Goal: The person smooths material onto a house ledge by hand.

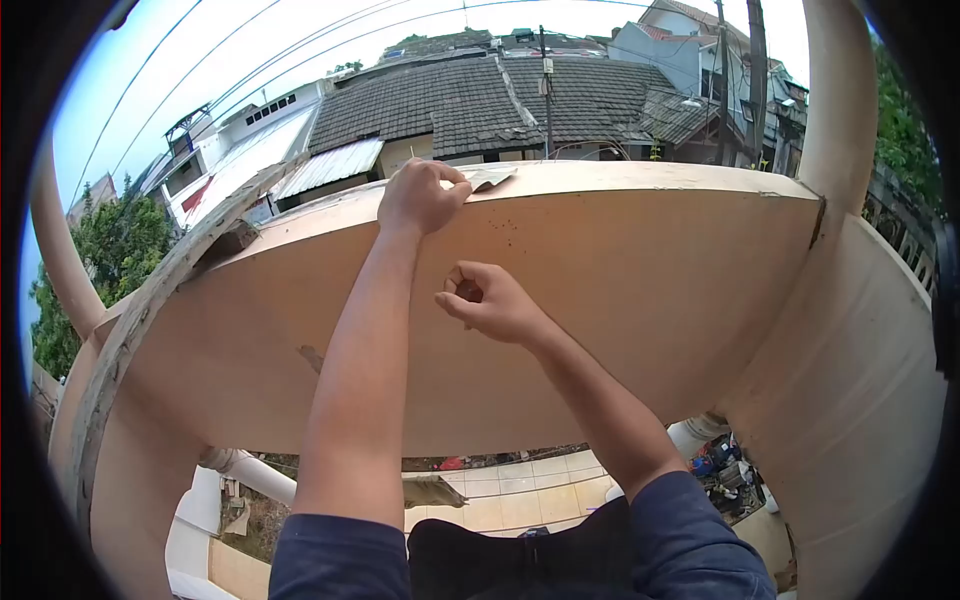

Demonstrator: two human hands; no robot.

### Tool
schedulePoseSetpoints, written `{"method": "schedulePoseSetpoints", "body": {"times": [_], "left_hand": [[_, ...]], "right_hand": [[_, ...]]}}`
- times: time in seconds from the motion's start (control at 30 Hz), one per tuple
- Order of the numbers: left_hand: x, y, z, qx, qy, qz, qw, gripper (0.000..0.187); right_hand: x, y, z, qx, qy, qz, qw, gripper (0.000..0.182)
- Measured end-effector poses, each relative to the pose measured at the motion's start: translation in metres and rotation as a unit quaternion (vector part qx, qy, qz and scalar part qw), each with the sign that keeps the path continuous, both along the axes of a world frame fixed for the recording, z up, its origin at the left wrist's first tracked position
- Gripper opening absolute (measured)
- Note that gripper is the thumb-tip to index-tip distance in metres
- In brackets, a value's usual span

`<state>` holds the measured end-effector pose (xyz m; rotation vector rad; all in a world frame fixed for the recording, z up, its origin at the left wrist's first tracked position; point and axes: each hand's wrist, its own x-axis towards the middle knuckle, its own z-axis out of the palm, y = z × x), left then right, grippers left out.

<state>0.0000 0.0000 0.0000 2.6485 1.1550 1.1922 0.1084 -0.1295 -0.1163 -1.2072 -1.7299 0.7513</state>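
My left hand [420,195] reaches up to the top edge of a cream balcony wall [640,290] and pinches a flat grey-white scrap, like sandpaper or peeled paint [490,177], lying on the ledge. My right hand [490,300] hovers in front of the wall face below, its fingers curled into a loose ring with thumb and forefinger together; nothing shows in it. Both arms come out of dark blue sleeves.
A cream pillar [840,100] rises at the right, joined to a side wall [860,400]. The ledge's left end [225,245] is chipped and weathered. Tiled roofs [480,100] and power lines lie beyond. Far below are a tiled yard [520,490] and white pipes [245,470].
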Motion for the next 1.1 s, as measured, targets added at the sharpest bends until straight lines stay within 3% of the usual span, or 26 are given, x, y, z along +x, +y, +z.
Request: {"method": "schedulePoseSetpoints", "body": {"times": [0.07,0.1,0.13,0.17,0.2,0.23,0.27,0.3,0.37,0.43,0.5,0.57,0.63,0.67,0.7,0.73,0.77,0.83,0.87,0.93,0.97,1.03,1.07,1.1], "left_hand": [[0.001,0.009,0.003,0.034,0.02,-0.024,0.999,0.024],[0.003,0.003,-0.02,0.0,-0.011,-0.019,1.0,0.024],[0.001,0.003,-0.016,0.014,-0.027,-0.022,0.999,0.023],[0.0,0.003,-0.014,0.025,-0.048,-0.025,0.998,0.024],[-0.003,0.003,-0.006,0.02,-0.029,-0.041,0.999,0.029],[-0.004,0.006,-0.004,0.022,-0.029,-0.039,0.999,0.029],[-0.003,0.01,-0.005,0.026,-0.1,-0.05,0.993,0.032],[0.0,0.014,-0.007,0.03,-0.172,-0.062,0.983,0.035],[-0.001,0.021,-0.008,0.081,-0.196,-0.07,0.975,0.04],[-0.001,0.017,-0.013,0.171,-0.299,-0.052,0.937,0.038],[0.0,0.01,-0.017,0.197,-0.301,-0.033,0.933,0.04],[-0.001,0.0,-0.019,0.424,-0.228,0.071,0.874,0.044],[-0.001,-0.006,-0.017,0.435,-0.201,0.056,0.876,0.047],[-0.001,-0.006,-0.016,0.406,-0.159,-0.029,0.899,0.046],[-0.003,-0.005,-0.016,0.372,-0.116,-0.113,0.914,0.045],[-0.004,-0.002,-0.02,0.275,-0.07,-0.132,0.95,0.044],[-0.005,0.0,-0.022,0.174,-0.027,-0.151,0.973,0.042],[-0.007,-0.004,-0.021,0.195,0.01,-0.127,0.973,0.042],[-0.005,-0.007,-0.021,0.182,0.032,-0.103,0.977,0.044],[-0.001,-0.004,-0.019,0.171,0.05,-0.079,0.981,0.046],[0.003,0.003,-0.02,0.149,0.115,-0.057,0.981,0.048],[0.004,-0.006,-0.004,0.103,0.239,-0.012,0.965,0.055],[0.008,-0.01,0.007,-0.024,0.3,-0.002,0.953,0.058],[0.011,-0.012,0.005,-0.025,0.294,0.0,0.955,0.058]], "right_hand": [[0.009,-0.016,0.033,0.129,0.097,-0.073,0.984,0.032],[0.019,-0.037,0.051,0.097,0.065,-0.067,0.991,0.032],[0.02,-0.042,0.075,0.171,-0.08,-0.158,0.969,0.038],[0.022,-0.042,0.091,0.238,-0.224,-0.245,0.913,0.045],[0.03,-0.019,0.086,0.244,-0.219,-0.245,0.913,0.045],[0.043,0.015,0.068,0.316,-0.316,-0.294,0.845,0.052],[0.051,0.032,0.058,0.381,-0.407,-0.338,0.758,0.06],[0.047,0.027,0.064,0.383,-0.409,-0.339,0.756,0.06],[0.032,0.017,0.085,0.157,-0.502,-0.272,0.806,0.071],[0.025,0.023,0.086,0.183,-0.522,-0.263,0.79,0.067],[0.025,0.027,0.092,0.217,-0.472,-0.123,0.845,0.063],[0.039,0.029,0.101,0.229,-0.452,-0.131,0.852,0.055],[0.045,0.022,0.129,0.032,-0.393,-0.153,0.906,0.049],[0.047,0.023,0.132,0.037,-0.397,-0.144,0.906,0.049],[0.05,0.024,0.134,0.018,-0.33,-0.142,0.933,0.044],[0.055,0.026,0.137,-0.001,-0.26,-0.141,0.955,0.04],[0.07,0.04,0.133,0.004,-0.265,-0.132,0.955,0.04],[0.107,0.079,0.116,0.042,-0.045,0.013,0.998,0.039],[0.112,0.08,0.118,0.045,-0.046,0.017,0.998,0.039],[0.112,0.076,0.122,0.069,-0.024,-0.047,0.996,0.032],[0.109,0.074,0.118,0.071,-0.026,-0.045,0.996,0.032],[0.092,0.064,0.117,0.166,-0.063,-0.26,0.949,0.033],[0.089,0.066,0.119,0.134,-0.07,-0.284,0.947,0.036],[0.087,0.067,0.121,0.136,-0.076,-0.28,0.947,0.036]]}}
